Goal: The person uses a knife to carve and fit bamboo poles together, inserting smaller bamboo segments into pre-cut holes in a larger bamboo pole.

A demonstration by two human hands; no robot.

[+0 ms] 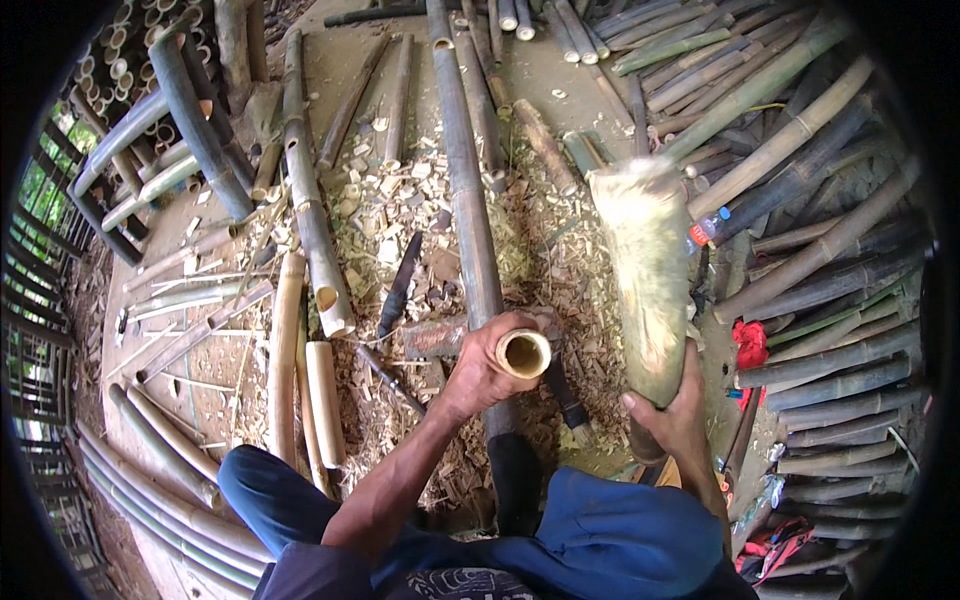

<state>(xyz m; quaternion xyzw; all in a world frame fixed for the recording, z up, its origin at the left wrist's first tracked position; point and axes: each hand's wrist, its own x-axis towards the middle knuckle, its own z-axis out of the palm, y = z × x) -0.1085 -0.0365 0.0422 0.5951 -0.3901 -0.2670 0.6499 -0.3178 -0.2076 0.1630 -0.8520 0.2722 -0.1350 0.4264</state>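
Note:
My left hand (485, 365) is wrapped round a short bamboo tube (541, 374), whose hollow end faces up. Below it lies a reddish-brown block (430, 340), partly hidden by my hand. A long bamboo pole (468, 190) runs from the far side down past my left hand to a black-wrapped part (515, 475) between my knees. In my right hand (678, 415) is a thick wooden mallet (645, 270), its pale, worn, splintered head pointing away from me. The mallet's far end is blurred. The tube and the mallet are apart.
Chips and shavings (400, 215) cover the middle ground. A dark pointed tool (400, 285) lies left of the pole. Bamboo lengths (317, 235) lie at left, and stacked poles (840, 385) fill the right. A bottle (708, 227) and red cloth (750, 345) lie by the right stack.

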